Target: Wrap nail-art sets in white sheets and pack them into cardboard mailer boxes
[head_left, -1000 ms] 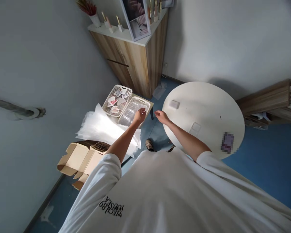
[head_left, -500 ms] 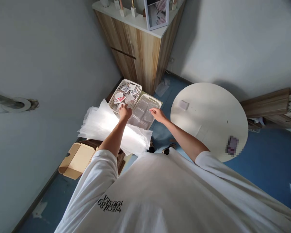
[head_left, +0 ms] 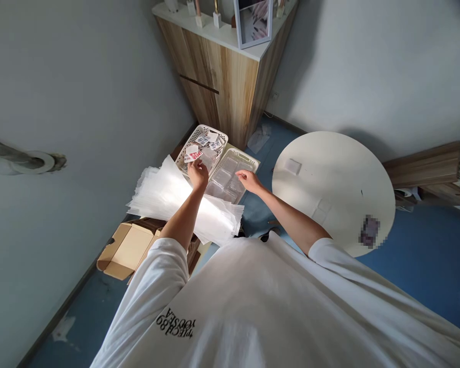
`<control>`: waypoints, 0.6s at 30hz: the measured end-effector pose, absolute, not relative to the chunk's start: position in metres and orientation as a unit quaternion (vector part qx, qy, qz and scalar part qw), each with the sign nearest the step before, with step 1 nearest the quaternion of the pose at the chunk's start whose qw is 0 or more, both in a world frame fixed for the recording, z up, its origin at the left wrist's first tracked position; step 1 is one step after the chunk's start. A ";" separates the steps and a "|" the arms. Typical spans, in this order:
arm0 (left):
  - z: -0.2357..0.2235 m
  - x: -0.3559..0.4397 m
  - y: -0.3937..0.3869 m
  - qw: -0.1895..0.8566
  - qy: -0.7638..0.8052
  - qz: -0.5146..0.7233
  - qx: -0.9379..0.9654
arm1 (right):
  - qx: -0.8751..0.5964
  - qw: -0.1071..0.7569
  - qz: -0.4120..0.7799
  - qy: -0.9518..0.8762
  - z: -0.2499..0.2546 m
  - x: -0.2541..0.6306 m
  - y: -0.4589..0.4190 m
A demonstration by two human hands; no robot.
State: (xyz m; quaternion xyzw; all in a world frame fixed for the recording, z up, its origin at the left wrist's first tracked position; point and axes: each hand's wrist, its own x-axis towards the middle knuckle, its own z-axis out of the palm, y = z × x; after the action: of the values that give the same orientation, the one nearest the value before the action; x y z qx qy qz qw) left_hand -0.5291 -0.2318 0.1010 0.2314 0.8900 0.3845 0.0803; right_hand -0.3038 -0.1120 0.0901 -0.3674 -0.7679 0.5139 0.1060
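My left hand [head_left: 198,174] is over the near edge of a white perforated basket [head_left: 225,140] filled with small printed cards and packets. Its fingers are curled, and a red-and-white card [head_left: 193,155] lies right at the fingertips; whether they grip it is hidden. My right hand [head_left: 250,181] hovers by the right side of a second basket [head_left: 256,164], which holds clear plastic boxes [head_left: 223,177]. Thumb and fingers there are pinched together, and anything between them is too small to make out. Below both baskets, a fanned stack of translucent white sheets [head_left: 157,191] passes under my left forearm.
An open cardboard box [head_left: 128,248] sits at lower left. To the right stands a round white table [head_left: 337,174] with a small pale packet [head_left: 292,166] and a pixelated object [head_left: 369,231]. A wooden cabinet [head_left: 230,82] rises behind the baskets, carrying a picture frame [head_left: 255,23].
The view has shifted slightly, so the surroundings appear a little further right. My left hand has moved slightly up toward the red-and-white card, its fingers more curled. My right hand stays pinched over its basket.
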 end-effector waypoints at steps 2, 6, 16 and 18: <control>0.107 -0.525 -0.229 0.077 0.883 0.406 0.222 | -0.365 0.113 0.521 -0.763 0.094 -0.304 -0.113; 0.119 -0.498 -0.210 0.116 0.832 0.477 0.260 | -0.392 0.145 0.563 -0.713 0.104 -0.296 -0.108; 0.131 -0.349 -0.142 0.168 0.694 0.437 0.547 | -0.544 0.251 0.672 -0.435 0.130 -0.191 -0.066; 0.130 -0.316 -0.132 0.173 0.672 0.412 0.591 | -0.555 0.274 0.673 -0.405 0.130 -0.153 -0.059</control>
State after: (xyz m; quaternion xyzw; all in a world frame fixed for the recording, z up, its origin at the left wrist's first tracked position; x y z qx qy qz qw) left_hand -0.3160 -0.1319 0.1297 0.5909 0.6717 0.4122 0.1726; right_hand -0.1534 -0.0594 0.1297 -0.5554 -0.4047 0.6729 0.2736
